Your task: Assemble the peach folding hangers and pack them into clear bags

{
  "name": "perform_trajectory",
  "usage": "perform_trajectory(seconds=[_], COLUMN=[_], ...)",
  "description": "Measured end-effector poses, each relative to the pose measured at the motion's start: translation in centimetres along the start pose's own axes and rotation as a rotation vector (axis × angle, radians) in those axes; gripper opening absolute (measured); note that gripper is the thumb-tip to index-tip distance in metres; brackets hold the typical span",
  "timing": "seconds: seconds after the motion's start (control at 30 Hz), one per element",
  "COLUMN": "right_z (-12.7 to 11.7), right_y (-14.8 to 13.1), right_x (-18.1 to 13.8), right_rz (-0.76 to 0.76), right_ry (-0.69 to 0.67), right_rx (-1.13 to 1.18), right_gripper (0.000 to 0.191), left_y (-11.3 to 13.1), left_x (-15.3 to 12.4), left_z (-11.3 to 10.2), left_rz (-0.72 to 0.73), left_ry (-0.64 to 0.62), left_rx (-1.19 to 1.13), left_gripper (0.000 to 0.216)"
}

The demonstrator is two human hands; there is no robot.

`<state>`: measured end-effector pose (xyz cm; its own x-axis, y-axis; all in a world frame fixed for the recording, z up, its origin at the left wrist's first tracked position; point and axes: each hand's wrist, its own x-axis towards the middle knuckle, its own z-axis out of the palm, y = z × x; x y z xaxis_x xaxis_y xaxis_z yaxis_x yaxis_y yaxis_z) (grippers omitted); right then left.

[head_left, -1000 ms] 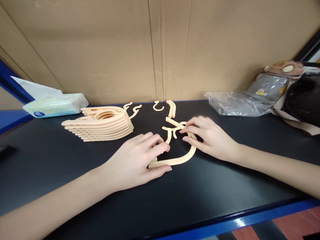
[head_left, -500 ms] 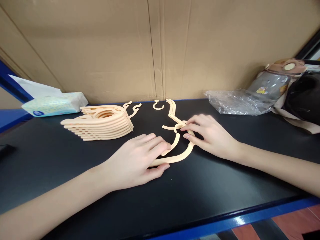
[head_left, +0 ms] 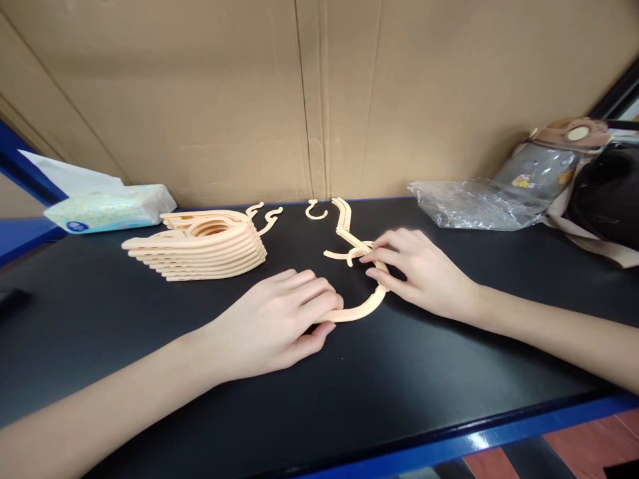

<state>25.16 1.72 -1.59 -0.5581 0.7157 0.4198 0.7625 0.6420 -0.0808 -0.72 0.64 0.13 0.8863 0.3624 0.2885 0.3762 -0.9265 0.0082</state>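
A cream plastic folding clothes hanger [head_left: 357, 313] lies on the black table, its parts bent at joints. My left hand [head_left: 279, 319] is closed round the near arm of this hanger, thumb on the near side and fingers over the top; the arm's end is hidden under the palm. Near the hanger's joint my right hand [head_left: 424, 269] pinches it between thumb and fingers. A small curved end [head_left: 335, 255] sticks out to the left of those fingertips. Farther back lie two slim hanger arms [head_left: 343, 214] and a loose hook [head_left: 315, 211].
Left of my hands stands a neat stack of cream folded hangers [head_left: 214, 246], with hook pieces [head_left: 269, 218] behind it. A tissue pack [head_left: 114, 207] is at the back left. Crumpled clear plastic [head_left: 474, 203], a drink bottle [head_left: 542, 166] and a dark bag [head_left: 606, 193] occupy the back right.
The curved strip that showed beside my left fingers has swung in against the near arm and is now hidden beneath them. My left fingers have closed slightly; my right hand has barely moved.
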Motion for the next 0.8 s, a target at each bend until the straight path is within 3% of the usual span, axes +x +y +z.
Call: perform_trajectory(seconds=[0.8], right_z=[0.09], right_y=[0.18], right_x=[-0.13], right_rz=[-0.07], right_ry=[-0.039], right_rx=[0.039], right_gripper=[0.027], left_y=[-0.33], left_x=[-0.28], left_z=[0.35], left_rz=[-0.026], left_ry=[0.036], left_rx=[0.041], left_gripper=[0.018])
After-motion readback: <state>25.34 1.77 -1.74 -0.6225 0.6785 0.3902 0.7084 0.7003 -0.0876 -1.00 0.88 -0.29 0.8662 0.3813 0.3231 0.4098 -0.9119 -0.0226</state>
